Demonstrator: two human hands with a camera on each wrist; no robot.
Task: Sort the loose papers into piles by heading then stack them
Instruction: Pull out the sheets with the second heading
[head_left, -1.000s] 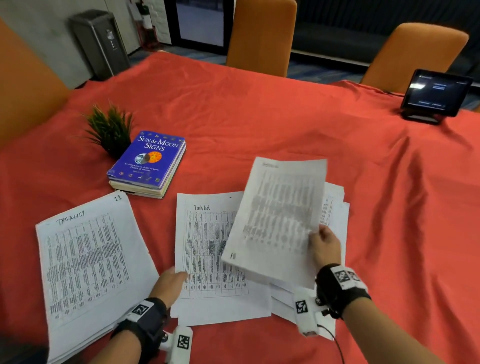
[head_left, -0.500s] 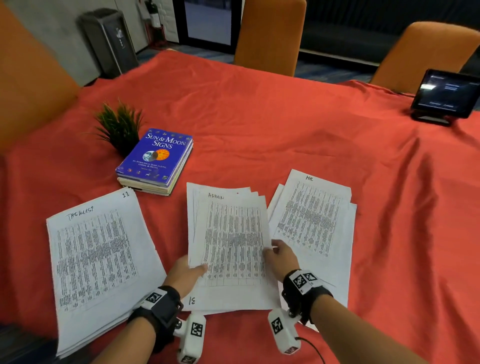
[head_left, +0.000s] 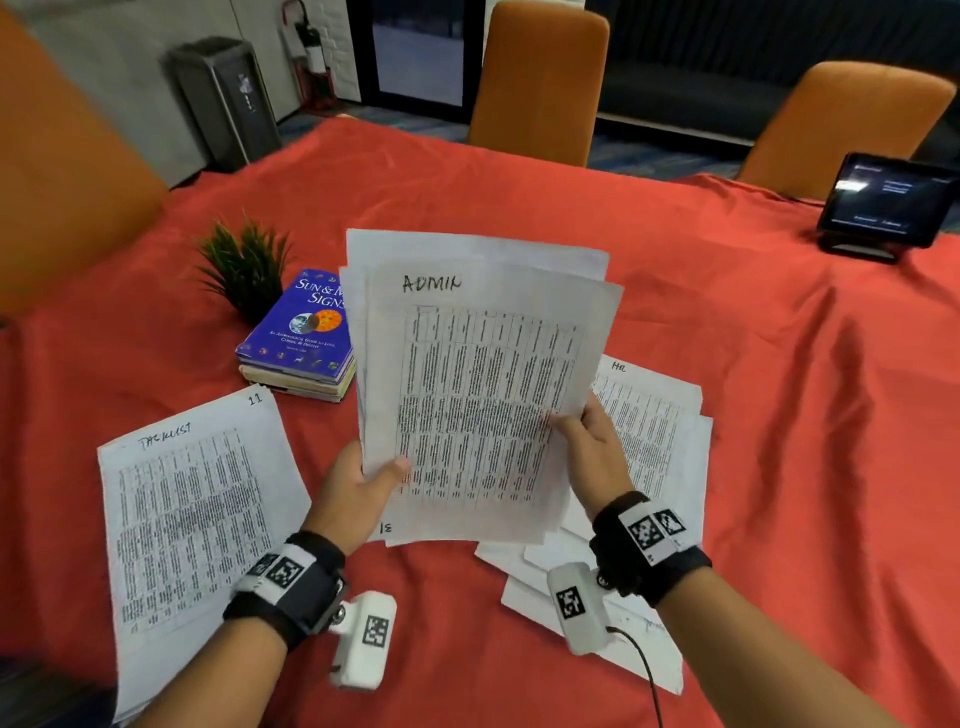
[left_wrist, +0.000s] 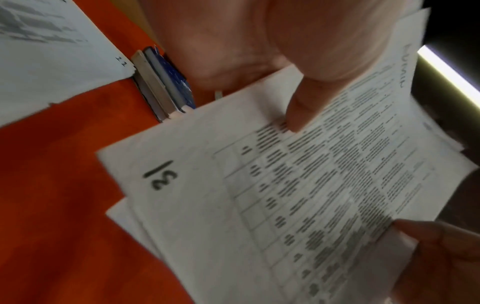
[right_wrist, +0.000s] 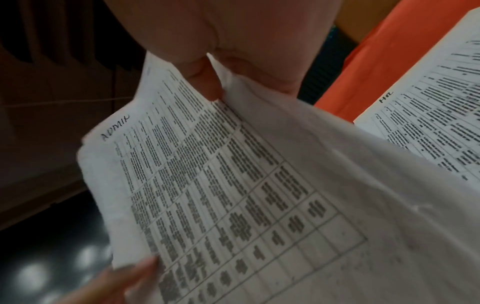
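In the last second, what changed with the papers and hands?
The right hand laid its sheet on the middle pile; both it and the left hand then lifted that ADMIN pile off the table. The left pile, HR pile and book stayed put.

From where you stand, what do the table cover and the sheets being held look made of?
Table cover: seemingly woven cloth, matte red-orange; it creases and drapes in soft folds. Sheets: thin printed paper, matte white; they bend and fan unevenly where the left hand and right hand hold them.

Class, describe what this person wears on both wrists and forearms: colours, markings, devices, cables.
Each wrist carries a black strap with white square-code tags and a white tagged camera unit below. A thin black cable trails from the right unit. Forearms bare, no sleeves.
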